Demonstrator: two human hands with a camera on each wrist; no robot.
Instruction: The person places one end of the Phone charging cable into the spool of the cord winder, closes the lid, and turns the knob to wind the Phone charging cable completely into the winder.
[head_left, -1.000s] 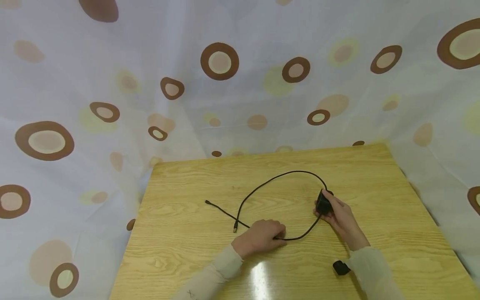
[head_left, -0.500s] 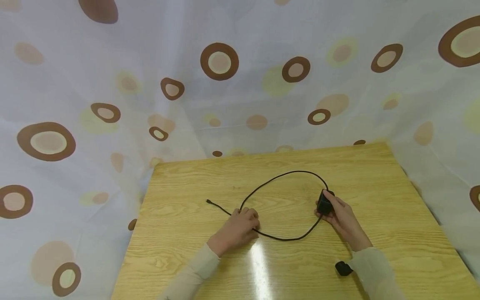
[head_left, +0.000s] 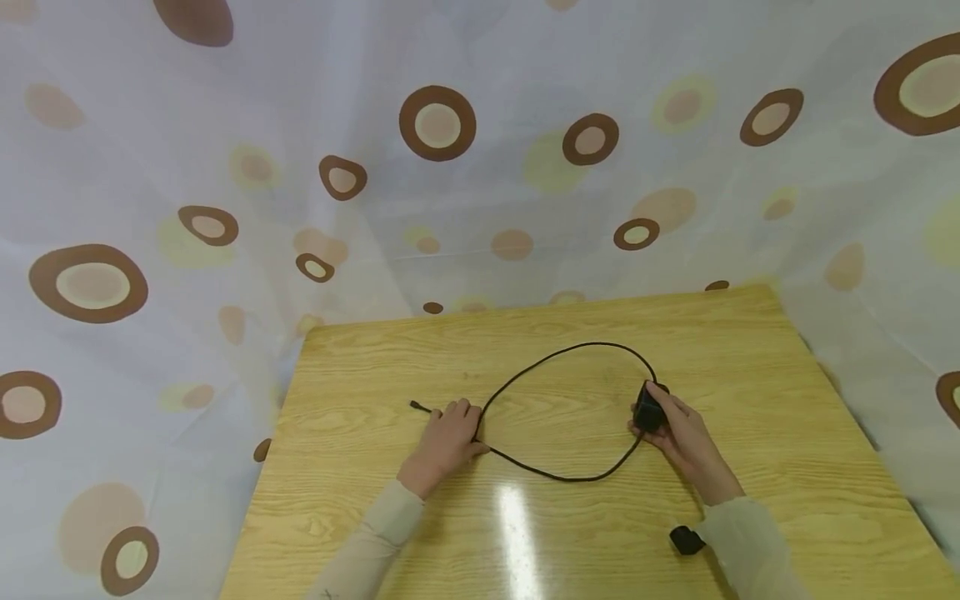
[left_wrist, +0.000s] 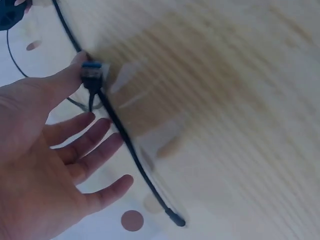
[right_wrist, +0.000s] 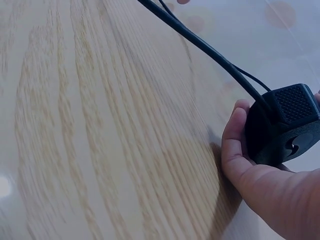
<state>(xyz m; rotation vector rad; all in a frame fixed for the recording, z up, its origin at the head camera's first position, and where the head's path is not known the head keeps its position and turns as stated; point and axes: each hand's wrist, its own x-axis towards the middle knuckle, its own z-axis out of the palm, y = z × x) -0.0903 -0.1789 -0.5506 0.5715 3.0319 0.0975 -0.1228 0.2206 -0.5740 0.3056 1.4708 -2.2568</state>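
A black block-shaped device (head_left: pixel 648 407) with a mesh-textured face and a round base is gripped by my right hand (head_left: pixel 688 446) over the table's right half. Two stretches of black cable (head_left: pixel 572 480) run from it and form a wide loop leftward. My left hand (head_left: pixel 444 442) is at the loop's left end, where the stretches cross. In the left wrist view its fingers are spread and loosely bent beside the cable, with the thumb close to a USB plug (left_wrist: pixel 92 75). A small black cable end (left_wrist: pixel 175 218) lies past the fingertips. The head view hides the USB plug.
A wood-grain table (head_left: pixel 337 367) lies beneath both hands. A small black object (head_left: pixel 686 540) sits by the right sleeve. White sheeting with brown circles (head_left: pixel 513 245) surrounds the table's back and sides.
My left hand has slid left along the cable, away from the loop's lower edge, to the crossing near the cable ends. My right hand stays on the device with barely any movement.
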